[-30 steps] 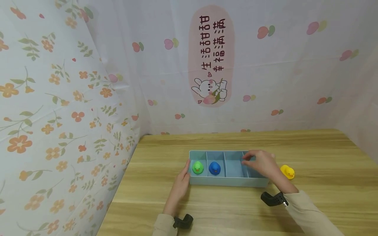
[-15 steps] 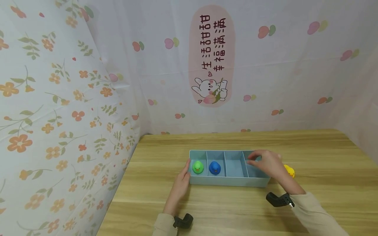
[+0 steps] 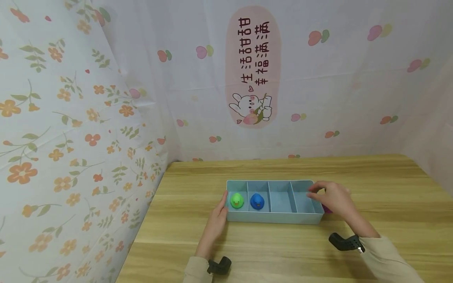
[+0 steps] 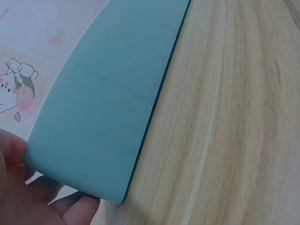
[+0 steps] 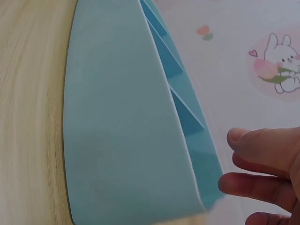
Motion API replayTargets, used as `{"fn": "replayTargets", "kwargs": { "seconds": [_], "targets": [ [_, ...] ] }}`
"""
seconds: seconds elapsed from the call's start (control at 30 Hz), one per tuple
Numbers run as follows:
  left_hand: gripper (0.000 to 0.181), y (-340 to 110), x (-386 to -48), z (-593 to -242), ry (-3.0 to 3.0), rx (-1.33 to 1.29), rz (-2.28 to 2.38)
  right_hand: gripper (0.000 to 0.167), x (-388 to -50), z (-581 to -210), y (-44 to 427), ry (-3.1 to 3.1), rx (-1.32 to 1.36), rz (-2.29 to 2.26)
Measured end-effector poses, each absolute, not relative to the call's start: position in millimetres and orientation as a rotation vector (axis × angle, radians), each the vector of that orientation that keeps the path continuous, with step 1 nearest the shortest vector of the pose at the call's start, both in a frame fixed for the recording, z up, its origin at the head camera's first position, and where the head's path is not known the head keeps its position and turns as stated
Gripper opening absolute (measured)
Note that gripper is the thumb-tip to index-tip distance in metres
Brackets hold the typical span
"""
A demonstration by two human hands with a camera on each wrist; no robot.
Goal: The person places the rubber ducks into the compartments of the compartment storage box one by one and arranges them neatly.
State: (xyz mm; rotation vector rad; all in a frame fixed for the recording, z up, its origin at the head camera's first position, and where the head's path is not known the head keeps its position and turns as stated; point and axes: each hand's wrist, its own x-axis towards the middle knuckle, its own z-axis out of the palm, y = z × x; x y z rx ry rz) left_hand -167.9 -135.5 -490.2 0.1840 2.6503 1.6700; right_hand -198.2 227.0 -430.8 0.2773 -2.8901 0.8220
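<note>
Head view: right hand (image 3: 332,199) has slid rightward; I now see a purple thing (image 3: 327,210).
Right fingers: parted, empty.
Left hand (image 3: 217,220): fingers extended against four-compartment tray (image 3: 274,217).
Leftmost compartments: green duck (image 3: 236,201), blue duck (image 3: 257,201); half filled, I judge.

beige sleeves (image 3: 387,257) end beside black, angled wrist mounts (image 3: 341,242).
</note>
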Motion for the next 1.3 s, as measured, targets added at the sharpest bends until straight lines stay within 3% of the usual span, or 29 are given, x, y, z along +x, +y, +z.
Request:
{"fn": "replayTargets", "kwargs": {
  "seconds": [0.6, 1.3],
  "targets": [
    [0.052, -136, -168, -490, 2.663, 0.180, 1.633, 0.028, -188, -424, 268, -2.959, 0.141, 0.779],
    [0.052, -136, -167, -488, 2.662, 0.176, 1.651, 0.037, -181, -450, 308, -3.011, 0.057, 0.769]
  ]
}}
